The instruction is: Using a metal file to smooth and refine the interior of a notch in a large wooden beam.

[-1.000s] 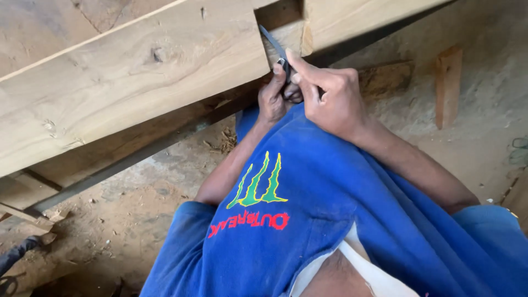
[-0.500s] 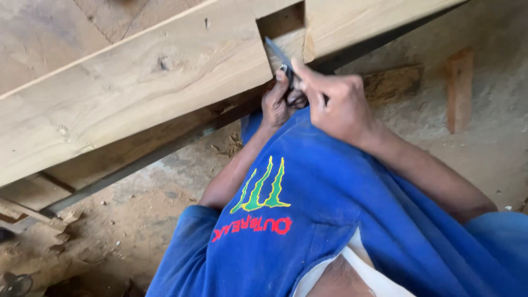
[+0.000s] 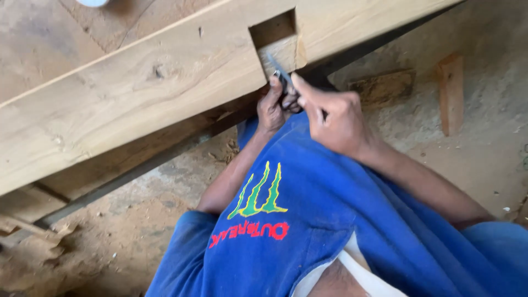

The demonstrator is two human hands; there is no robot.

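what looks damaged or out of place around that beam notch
Nothing looks damaged. The notch in the wooden beam has square edges. Both hands, left and right, hold a chisel there. Wood scraps lie loose on the dirt floor.

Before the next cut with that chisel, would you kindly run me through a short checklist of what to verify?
1. Chisel blade set inside the notch: ok.
2. Right hand gripped on the chisel: ok.
3. Left hand steadying the blade close below the notch: ok.
4. Left fingers out of the cutting edge's path: cannot tell, they sit very near it.
5. Wooden beam held firm against shifting: cannot tell, no clamp in view.
6. Dirt floor free of loose pieces: not ok, wood offcuts lie nearby.
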